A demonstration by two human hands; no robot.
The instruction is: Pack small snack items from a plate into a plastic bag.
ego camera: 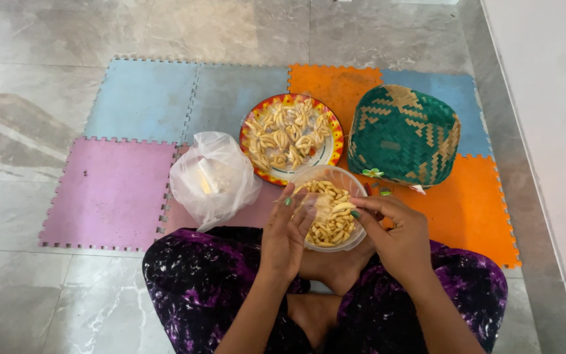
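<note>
I sit cross-legged on the floor with a clear plastic tub [343, 178] of pale yellow snack pieces [331, 223] above my lap. My left hand [284, 236] and my right hand [394, 235] meet over the tub, their fingertips pinching one small pale piece between them. Just beyond the tub, a round plate [331, 149] with a red and yellow patterned rim holds more curled pale pieces [286, 134].
A knotted clear plastic bag [212, 178] lies left of the plate. A green and tan woven basket [404, 136] stands upside down at the right. All rest on coloured foam puzzle mats [109, 193] over grey tiles; a white wall [551, 98] runs along the right.
</note>
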